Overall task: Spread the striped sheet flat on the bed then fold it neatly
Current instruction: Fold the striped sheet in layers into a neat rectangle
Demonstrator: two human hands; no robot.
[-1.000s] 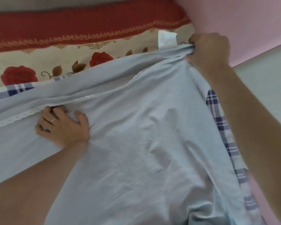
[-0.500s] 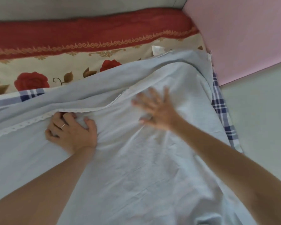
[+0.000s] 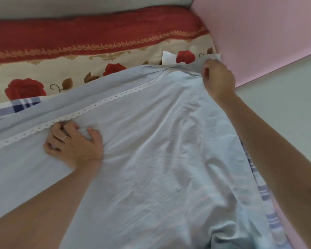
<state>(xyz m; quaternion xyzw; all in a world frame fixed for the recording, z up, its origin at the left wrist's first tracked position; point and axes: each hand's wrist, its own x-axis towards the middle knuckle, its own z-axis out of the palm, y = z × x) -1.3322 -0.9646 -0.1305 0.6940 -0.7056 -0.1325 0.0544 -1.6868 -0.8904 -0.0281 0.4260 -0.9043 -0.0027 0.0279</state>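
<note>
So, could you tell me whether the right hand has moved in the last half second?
Yes: the right hand went from the middle of the striped sheet to its far corner beside the pink wall, gripping the edge there.

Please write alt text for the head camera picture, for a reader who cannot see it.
Two bare hands work a pale blue sheet: the left hand grips it below a lace trim, the right hand pinches its far corner beside a pink wall. A rose-print cover lies beyond.
</note>
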